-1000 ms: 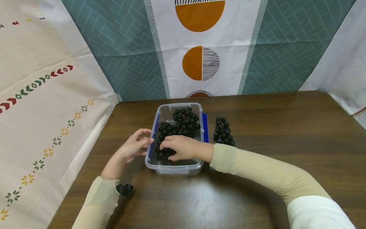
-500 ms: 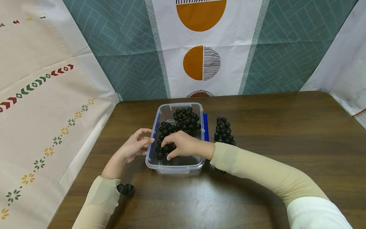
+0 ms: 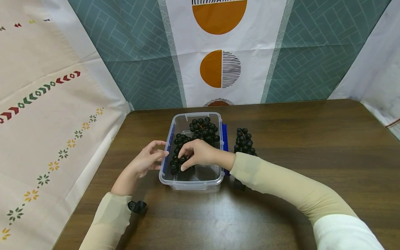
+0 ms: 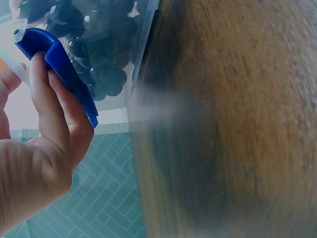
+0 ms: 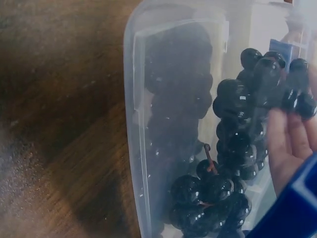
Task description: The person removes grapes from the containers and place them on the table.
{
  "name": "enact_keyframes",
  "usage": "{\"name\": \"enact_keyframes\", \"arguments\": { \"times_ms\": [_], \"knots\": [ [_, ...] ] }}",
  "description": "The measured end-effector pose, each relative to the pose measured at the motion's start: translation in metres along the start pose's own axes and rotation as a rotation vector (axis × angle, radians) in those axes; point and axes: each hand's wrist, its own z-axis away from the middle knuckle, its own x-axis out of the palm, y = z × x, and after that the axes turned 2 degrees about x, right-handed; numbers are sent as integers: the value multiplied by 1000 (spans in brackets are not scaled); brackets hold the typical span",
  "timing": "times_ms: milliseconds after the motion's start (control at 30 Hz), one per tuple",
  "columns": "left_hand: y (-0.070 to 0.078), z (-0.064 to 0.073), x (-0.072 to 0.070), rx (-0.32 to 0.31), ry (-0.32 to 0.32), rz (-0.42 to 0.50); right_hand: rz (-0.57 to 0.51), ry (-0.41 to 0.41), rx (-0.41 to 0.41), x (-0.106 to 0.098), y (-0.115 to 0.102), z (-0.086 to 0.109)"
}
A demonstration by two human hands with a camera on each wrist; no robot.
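"What has shifted about the clear container (image 3: 193,183)?"

"On its left, nothing much: the left hand (image 3: 145,160) sits as before, fingers loosely bent against the blue left clip (image 4: 59,69). Inside it, the right hand (image 3: 200,152) has drawn slightly toward the container's far end."

"Holding anything?"

"The near grapes (image 3: 175,166), beside the container's left wall; fingers and thumb curve round them, tips a little apart. How firmly, I can't tell. The far grapes (image 3: 204,132) lie toward its far end."

"And around it?"

"Near-left of the container, a black device (image 3: 136,207) on the left wrist. On its right side, a blue right clip (image 3: 224,139); just beyond, an outside bunch (image 3: 243,140) on the brown table (image 3: 312,139)."

"What's in the way?"

"Right of the container, the right sleeve (image 3: 281,180) hides that bunch's near end. Below it a dark thing (image 3: 239,184) now shows; I can't make it out."
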Motion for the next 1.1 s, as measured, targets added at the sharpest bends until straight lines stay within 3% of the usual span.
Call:
{"name": "enact_keyframes", "arguments": {
  "times_ms": [133,533,1100],
  "knots": [
    [0,0,0,-1,-1,0,-64,-5,20,-1,2,-1],
    [2,1,0,5,-9,-7,-106,-12,74,-1,2,-3],
    [2,2,2,6,-4,-17,-251,55,140,-3,1,0]
  ]
}}
